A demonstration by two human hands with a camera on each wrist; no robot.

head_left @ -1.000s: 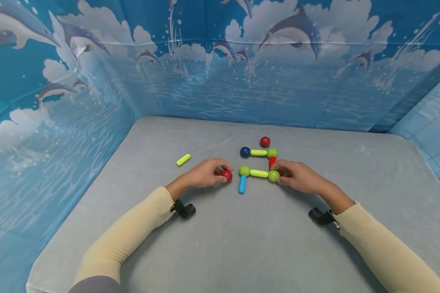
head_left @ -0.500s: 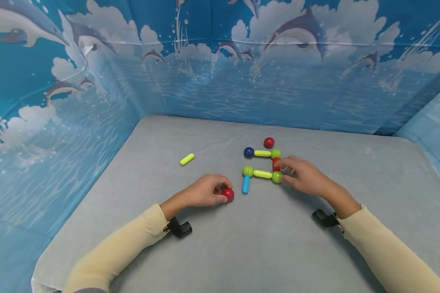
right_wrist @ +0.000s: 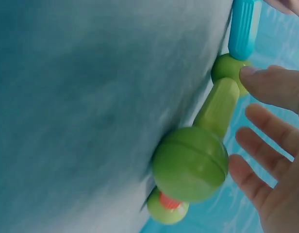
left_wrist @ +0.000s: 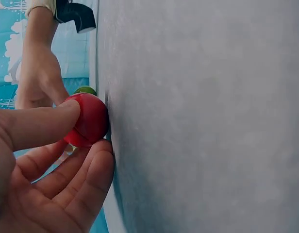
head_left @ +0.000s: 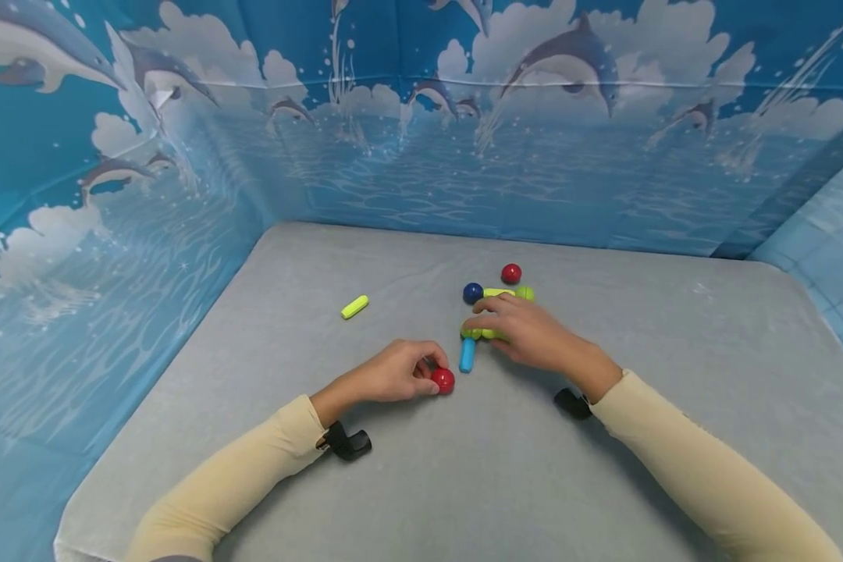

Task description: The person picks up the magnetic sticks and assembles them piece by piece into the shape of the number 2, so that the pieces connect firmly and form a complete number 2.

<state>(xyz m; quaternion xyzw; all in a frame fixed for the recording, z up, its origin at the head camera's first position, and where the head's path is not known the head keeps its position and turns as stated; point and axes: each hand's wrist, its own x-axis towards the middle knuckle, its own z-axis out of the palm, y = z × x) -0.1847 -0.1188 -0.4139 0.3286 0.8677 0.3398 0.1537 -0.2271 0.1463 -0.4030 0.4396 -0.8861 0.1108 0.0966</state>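
Observation:
My left hand (head_left: 396,371) pinches a glossy red ball (head_left: 443,381) between thumb and fingers, low at the grey surface; the left wrist view shows the thumb pressed on the ball (left_wrist: 89,120). Over the joined chain of sticks and balls reaches my right hand (head_left: 530,332), its fingers spread and relaxed. Its thumb is right at a green ball (right_wrist: 229,70) that joins a blue stick (head_left: 467,355) and a yellow-green stick (right_wrist: 217,107). A nearer green ball (right_wrist: 191,162) lies below the fingers. In the head view the hand hides the chain's red stick and one green ball.
A dark blue ball (head_left: 473,293), a yellow stick (head_left: 499,293) and a green ball (head_left: 526,293) form the chain's far row. Behind it lies a loose red ball (head_left: 511,273). One loose yellow stick (head_left: 354,307) is at the left. A dolphin-print curtain (head_left: 393,172) borders the grey surface (head_left: 421,484).
My left hand has drawn the red ball nearer to me, then slightly right. My right hand has left the chain's right corner and moved left over its left green ball.

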